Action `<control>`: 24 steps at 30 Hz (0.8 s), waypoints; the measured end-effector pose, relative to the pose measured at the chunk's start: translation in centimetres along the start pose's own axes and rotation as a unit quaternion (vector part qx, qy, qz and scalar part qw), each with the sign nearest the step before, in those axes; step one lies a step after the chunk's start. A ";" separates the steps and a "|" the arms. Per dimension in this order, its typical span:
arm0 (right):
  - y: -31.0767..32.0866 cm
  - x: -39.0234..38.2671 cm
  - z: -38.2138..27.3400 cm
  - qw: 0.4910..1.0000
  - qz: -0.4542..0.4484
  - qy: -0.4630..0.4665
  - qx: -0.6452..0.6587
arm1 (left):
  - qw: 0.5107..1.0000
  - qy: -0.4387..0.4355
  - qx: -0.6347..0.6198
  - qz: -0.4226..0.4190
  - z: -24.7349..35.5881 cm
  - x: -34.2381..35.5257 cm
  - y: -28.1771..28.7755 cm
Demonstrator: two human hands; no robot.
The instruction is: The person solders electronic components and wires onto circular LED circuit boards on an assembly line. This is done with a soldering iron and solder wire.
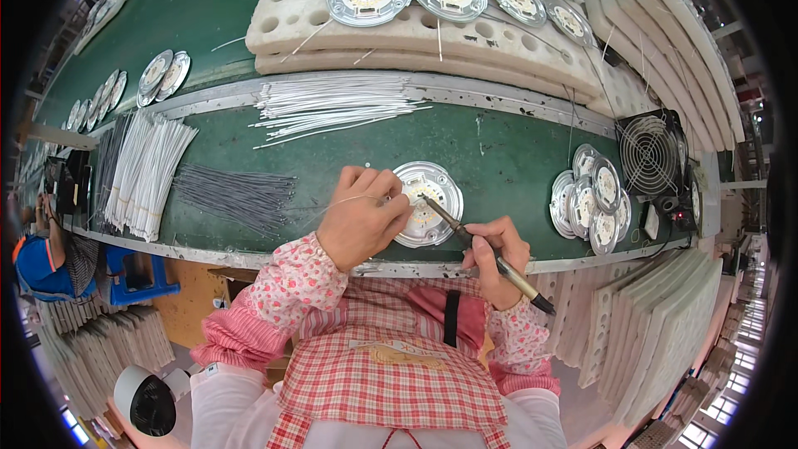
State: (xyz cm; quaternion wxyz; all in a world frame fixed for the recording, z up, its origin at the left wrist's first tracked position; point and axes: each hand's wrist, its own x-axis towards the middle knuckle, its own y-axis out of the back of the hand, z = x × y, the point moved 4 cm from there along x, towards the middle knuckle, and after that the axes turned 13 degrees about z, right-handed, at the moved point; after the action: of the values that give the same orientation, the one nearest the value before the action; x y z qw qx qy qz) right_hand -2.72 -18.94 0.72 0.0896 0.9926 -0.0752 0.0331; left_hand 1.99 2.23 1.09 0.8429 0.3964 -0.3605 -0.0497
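A round silver disc with a pale circuit board (445, 191) lies on the green bench near its front edge. My left hand (359, 216) is closed at the disc's left side, fingertips pinched over the board. From those fingers a thin wire (337, 202) trails to the left; its held end is hidden. My right hand (499, 259) grips a soldering iron (519, 281) like a pen, its tip down at the middle of the board, close to my left fingertips. Whether the tip touches the board cannot be made out.
White wires (332, 104) lie behind the disc; dark wires (237, 195) and bundled white wires (145, 175) lie left. Piled discs (586, 199) and a fan (648, 154) stand right. Foam boards (399, 41) at the back carry more discs. Another person (50, 258) sits far left.
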 end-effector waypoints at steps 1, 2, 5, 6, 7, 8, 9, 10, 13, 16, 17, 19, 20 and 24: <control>0.1 -0.1 0.3 1.000 0.004 -0.017 0.013 | 1.000 -0.001 -0.001 0.000 0.0 0.1 0.1; 0.2 -0.2 0.4 1.000 0.005 -0.017 0.012 | 1.000 -0.005 -0.005 0.002 0.0 0.2 0.4; 0.2 -0.4 0.6 1.000 0.005 -0.025 0.001 | 0.999 -0.036 0.003 -0.009 -0.4 -0.6 0.3; 0.2 -0.4 0.5 1.000 0.005 -0.027 0.003 | 0.998 -0.063 0.013 -0.021 -0.4 -0.9 0.1; 0.1 -0.4 0.5 1.000 0.004 -0.028 0.006 | 0.998 -0.064 0.014 -0.020 -0.4 -0.9 0.1; 0.3 -0.5 0.4 1.000 0.004 -0.026 0.006 | 0.997 -0.072 0.026 -0.029 -0.3 -1.0 0.1; 0.6 -0.6 0.5 0.998 0.020 -0.043 0.029 | 0.995 -0.081 0.038 -0.037 -0.2 -1.0 0.1; 0.8 -0.6 0.6 0.996 0.035 -0.059 0.052 | 0.995 -0.082 0.041 -0.036 -0.2 -1.0 0.2; -0.4 0.4 0.2 0.994 0.079 0.031 -0.066 | 0.995 -0.085 0.041 -0.035 -0.2 -0.9 0.3; -3.5 1.3 -1.5 0.952 0.021 0.189 -0.240 | 0.995 -0.084 0.036 -0.039 -0.2 -0.6 0.2; -4.5 1.5 -2.1 0.926 0.009 0.247 -0.285 | 0.995 -0.088 0.041 -0.035 -0.1 -0.4 0.3; -4.9 1.3 -0.8 0.932 -0.040 0.220 -0.286 | 0.995 -0.083 0.013 -0.052 -0.1 0.2 0.2; -4.9 1.3 -0.8 0.932 -0.026 0.222 -0.286 | 0.994 -0.051 -0.038 -0.094 -0.4 1.1 0.6; -4.0 -0.5 -1.3 0.929 -0.021 0.214 -0.300 | 0.977 0.141 -0.131 -0.096 -4.9 6.0 -0.5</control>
State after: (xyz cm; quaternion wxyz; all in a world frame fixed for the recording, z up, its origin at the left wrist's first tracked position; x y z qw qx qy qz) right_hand -2.61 -14.71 1.23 0.3978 0.8901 -0.0401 0.2187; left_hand 9.74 2.75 2.03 0.9211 0.3183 -0.1892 -0.1206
